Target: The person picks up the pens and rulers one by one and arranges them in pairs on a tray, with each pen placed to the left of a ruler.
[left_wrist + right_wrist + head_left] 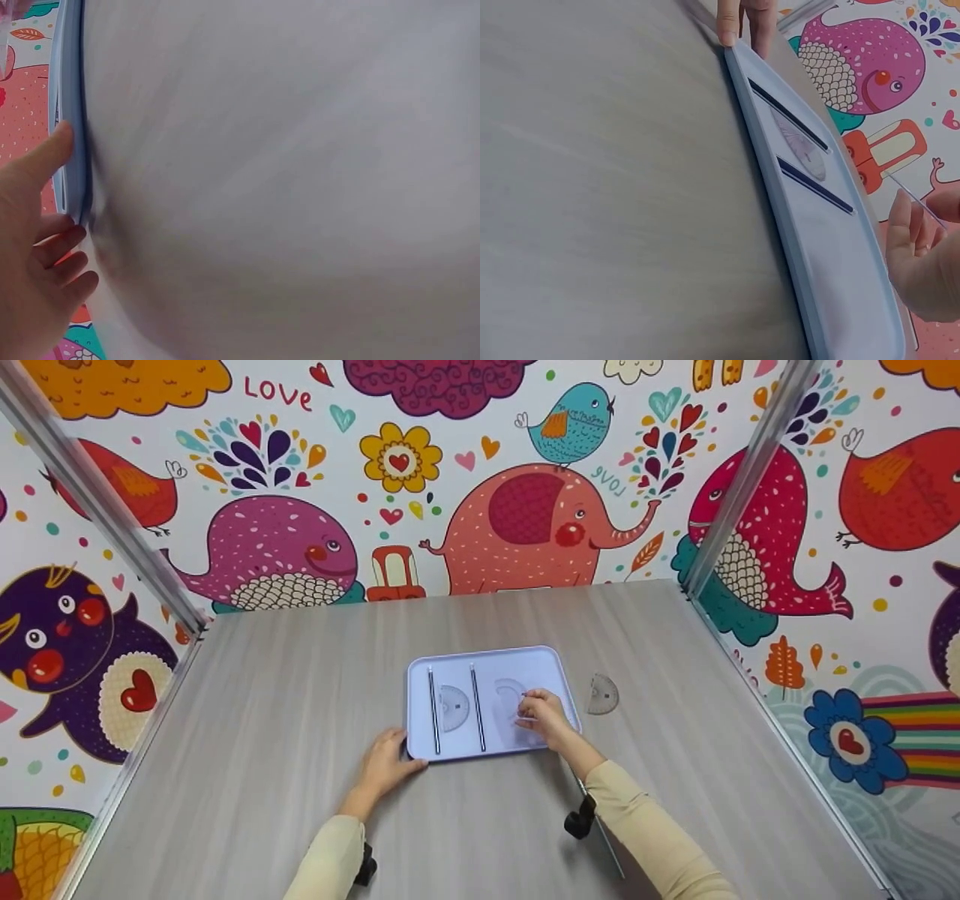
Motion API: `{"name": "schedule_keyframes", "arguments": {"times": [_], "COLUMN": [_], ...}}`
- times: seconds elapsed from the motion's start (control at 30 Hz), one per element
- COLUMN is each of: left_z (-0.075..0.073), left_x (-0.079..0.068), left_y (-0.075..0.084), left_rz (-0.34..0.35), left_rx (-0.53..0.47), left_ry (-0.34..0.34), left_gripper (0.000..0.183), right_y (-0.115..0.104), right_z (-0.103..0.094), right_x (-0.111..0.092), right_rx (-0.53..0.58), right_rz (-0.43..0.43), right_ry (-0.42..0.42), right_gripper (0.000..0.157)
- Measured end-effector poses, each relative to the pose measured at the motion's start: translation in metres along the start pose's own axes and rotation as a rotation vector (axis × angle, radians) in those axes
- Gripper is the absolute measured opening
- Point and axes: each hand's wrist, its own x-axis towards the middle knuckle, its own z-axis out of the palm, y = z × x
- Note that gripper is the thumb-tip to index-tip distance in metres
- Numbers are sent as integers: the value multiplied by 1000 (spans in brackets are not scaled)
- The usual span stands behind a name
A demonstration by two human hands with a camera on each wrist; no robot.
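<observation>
A pale lavender-blue tray [525, 744] lies on the table. In it are two dark pencils [478, 709] with white ends, set parallel, and a clear protractor [454, 709] between them. My left hand [386, 761] grips the tray's near left corner, thumb and fingertips at the rim in the left wrist view. Over the tray's right part, my right hand [545, 716] pinches another clear protractor [510, 687]; its thin edge shows in the right wrist view, above the tray. A third protractor [603, 694] lies on the table just right of the tray.
The wood-grain table [300, 675] is enclosed by cartoon-printed walls [285, 450] with metal corner posts. A thin straight strip [611, 851] shows beside the right forearm. Black wrist mounts [579, 817] hang below the sleeves.
</observation>
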Motion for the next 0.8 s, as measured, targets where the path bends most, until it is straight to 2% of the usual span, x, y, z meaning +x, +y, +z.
{"name": "schedule_keyframes", "arguments": {"times": [0.1, 0.27, 0.3, 0.4, 0.5, 0.53, 0.67, 0.8], "left_z": [1, 1, 2, 3, 3, 3, 2, 1], "left_x": [0, 0, 0, 0, 0, 0, 0, 0], "left_y": [0, 1, 1, 1, 0, 0, -1, -2], "left_rz": [0, -9, -4, 22, 35, 40, 40, 38], "left_rx": [10, -9, -12, -10, -13, -11, -12, -22], "left_ry": [4, 4, 6, 20, 30, 33, 31, 28], "left_gripper": [61, 62, 62, 60, 59, 59, 60, 59], "right_y": [1, 28, 41, 49, 47, 36, 25, 26], "right_z": [5, 2, -4, -3, 3, 10, 16, 18], "right_x": [3, 33, 46, 54, 51, 39, 28, 30], "right_rx": [-12, -2, 32, 57, 44, 18, 34, 23], "right_rz": [24, 16, -14, -7, 15, 46, 56, 82], "right_ry": [0, 34, -11, -22, 9, 56, 33, 40], "right_gripper": [15, 18, 19, 21, 21, 21, 17, 18]}}
